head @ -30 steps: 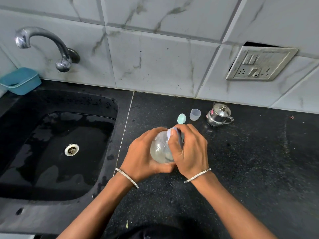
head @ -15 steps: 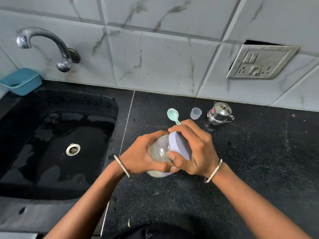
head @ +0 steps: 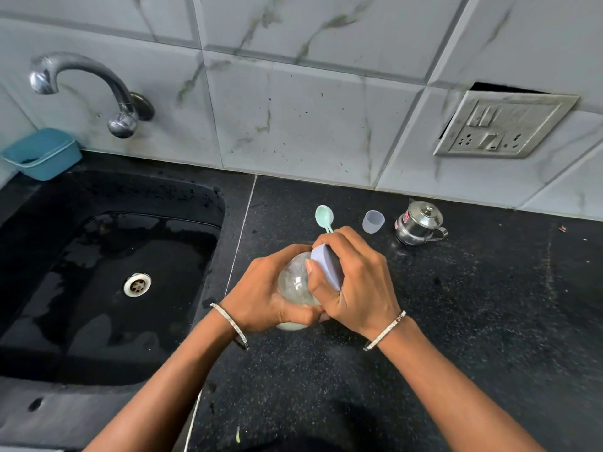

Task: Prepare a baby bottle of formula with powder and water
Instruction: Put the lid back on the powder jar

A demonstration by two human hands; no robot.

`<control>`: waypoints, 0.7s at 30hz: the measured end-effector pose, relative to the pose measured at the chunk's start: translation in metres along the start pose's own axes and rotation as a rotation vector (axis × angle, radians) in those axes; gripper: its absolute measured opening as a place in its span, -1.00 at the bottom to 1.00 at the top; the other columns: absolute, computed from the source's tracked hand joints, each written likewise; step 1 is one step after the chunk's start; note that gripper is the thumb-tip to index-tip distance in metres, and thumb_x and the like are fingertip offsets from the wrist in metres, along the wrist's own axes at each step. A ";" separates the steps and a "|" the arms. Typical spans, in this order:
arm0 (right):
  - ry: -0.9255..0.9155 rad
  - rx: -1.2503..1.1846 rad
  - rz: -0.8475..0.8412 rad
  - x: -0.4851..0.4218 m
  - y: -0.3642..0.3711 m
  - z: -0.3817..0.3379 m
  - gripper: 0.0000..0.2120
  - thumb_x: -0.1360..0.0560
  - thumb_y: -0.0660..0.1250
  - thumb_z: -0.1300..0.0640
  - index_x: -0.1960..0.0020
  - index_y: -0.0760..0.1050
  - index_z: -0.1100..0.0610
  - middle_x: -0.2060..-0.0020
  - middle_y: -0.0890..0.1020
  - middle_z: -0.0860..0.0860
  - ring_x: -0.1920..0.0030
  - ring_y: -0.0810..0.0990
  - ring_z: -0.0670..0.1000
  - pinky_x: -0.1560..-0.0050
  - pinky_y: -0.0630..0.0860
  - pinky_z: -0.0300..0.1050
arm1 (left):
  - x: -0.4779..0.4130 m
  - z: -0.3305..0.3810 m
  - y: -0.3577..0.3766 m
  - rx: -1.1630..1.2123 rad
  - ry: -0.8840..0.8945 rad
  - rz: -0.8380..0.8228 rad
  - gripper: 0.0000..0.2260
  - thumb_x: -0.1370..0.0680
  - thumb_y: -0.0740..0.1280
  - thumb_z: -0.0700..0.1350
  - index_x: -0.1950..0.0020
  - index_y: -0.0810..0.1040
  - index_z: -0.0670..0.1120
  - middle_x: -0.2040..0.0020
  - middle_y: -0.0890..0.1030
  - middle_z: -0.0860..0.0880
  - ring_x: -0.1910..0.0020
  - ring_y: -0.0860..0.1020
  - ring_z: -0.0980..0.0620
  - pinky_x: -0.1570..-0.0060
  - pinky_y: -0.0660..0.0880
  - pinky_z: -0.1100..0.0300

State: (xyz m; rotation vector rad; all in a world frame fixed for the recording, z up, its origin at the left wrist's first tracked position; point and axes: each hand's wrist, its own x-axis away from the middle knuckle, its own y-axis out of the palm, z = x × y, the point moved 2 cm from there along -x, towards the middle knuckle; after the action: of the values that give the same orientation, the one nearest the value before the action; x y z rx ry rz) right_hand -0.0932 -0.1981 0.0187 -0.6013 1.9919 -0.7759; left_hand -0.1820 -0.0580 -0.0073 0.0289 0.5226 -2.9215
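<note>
A clear baby bottle (head: 295, 285) with whitish liquid at its bottom is tilted over the black counter (head: 456, 321), its top leaning right. My left hand (head: 264, 295) grips the bottle's body. My right hand (head: 359, 282) is curled round the lavender collar (head: 326, 264) at the bottle's top. A mint green spoon (head: 323, 215) lies on the counter just behind my right hand, its handle partly hidden by my fingers. A small clear cap (head: 373, 221) stands to the right of the spoon.
A small lidded steel pot (head: 419, 223) stands right of the cap near the wall. A black sink (head: 107, 282) with a steel drain fills the left, with a tap (head: 81, 83) above it and a blue tub (head: 42, 153) at its back corner. A wall socket (head: 502, 128) hangs at right.
My right hand has turned on the collar, its wrist swinging out to the right and partly back. The bottle tipped so the lavender collar shows. The spoon is less covered now.
</note>
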 end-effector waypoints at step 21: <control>0.988 -0.986 0.129 -0.100 0.056 0.176 -0.89 -0.50 0.45 0.40 0.01 0.54 0.33 0.26 0.71 0.23 0.29 0.75 0.09 0.13 0.72 -0.05 | -0.211 -0.112 0.018 0.091 -0.219 0.481 -0.18 -0.27 0.68 0.03 -0.40 0.33 0.00 -0.20 0.53 0.10 -0.15 0.52 0.07 0.04 0.39 0.50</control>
State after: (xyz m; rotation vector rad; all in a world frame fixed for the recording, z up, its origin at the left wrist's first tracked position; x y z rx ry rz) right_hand 0.1013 -0.1432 -0.0375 -0.6700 3.3063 0.1402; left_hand 0.0274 -0.0010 -0.1084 -0.1338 0.2962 -2.4368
